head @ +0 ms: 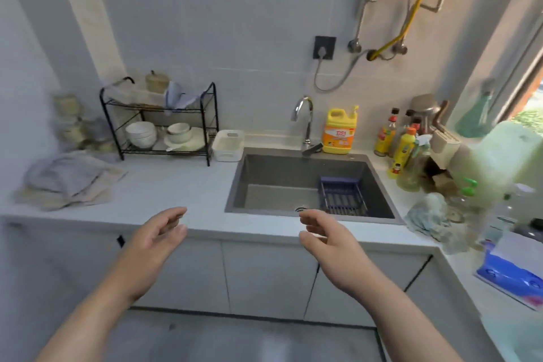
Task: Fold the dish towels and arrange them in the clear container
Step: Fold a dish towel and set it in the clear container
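Towel pile [69, 179] blurred, count unclear; jars [69, 117] smeared; blue pack [511, 276] cut by right edge.

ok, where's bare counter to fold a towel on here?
Best patch: the countertop between the towel pile on the left and the sink, in front of the dish rack. A narrow strip also runs along the sink's front edge. Crowded: the right corner, packed with bottles and a crumpled cloth.

left hand [152, 239]: fingers relaxed, empty | right hand [329, 239]: fingers relaxed, empty
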### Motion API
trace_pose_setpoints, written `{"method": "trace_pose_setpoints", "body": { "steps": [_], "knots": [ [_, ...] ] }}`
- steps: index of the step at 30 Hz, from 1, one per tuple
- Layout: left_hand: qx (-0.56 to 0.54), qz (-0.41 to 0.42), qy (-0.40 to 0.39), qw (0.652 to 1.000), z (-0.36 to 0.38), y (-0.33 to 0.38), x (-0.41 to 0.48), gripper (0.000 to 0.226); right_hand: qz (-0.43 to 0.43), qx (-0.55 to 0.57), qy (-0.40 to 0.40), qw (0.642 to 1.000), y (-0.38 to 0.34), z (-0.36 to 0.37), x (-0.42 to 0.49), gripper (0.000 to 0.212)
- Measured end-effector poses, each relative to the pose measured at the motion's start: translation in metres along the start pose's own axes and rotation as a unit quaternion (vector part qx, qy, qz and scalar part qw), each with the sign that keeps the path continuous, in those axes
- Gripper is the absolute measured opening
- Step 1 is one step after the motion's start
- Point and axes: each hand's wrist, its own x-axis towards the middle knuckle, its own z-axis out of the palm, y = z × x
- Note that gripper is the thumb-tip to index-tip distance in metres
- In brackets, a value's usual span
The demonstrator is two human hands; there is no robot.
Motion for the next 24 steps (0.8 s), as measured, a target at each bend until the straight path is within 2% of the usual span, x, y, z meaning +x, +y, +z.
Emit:
{"method": "trace_pose_setpoints", "body": {
  "steps": [3,9,15,24],
  "knots": [
    [-0.006,-0.018,0.036,0.999,-0.069,-0.028,0.001,0.022,-0.019,-0.001,-0.04,0.999,-0.033,0.067,0.023,0.027],
    [-0.006,-0.048,0.094,0.994,-0.168,-0.065,-0.003,0.03,-0.035,-0.002,-0.101,0.994,-0.078,0.177,0.061,0.034],
    [0.016,-0.098,0.144,0.985,-0.231,-0.105,0.018,0.033,-0.046,-0.008,-0.164,0.985,-0.102,0.253,0.12,0.031],
    [0.041,-0.142,0.185,0.972,-0.287,-0.152,0.132,0.021,-0.061,0.014,-0.218,0.974,-0.109,0.352,0.273,0.033]
  ]
}}
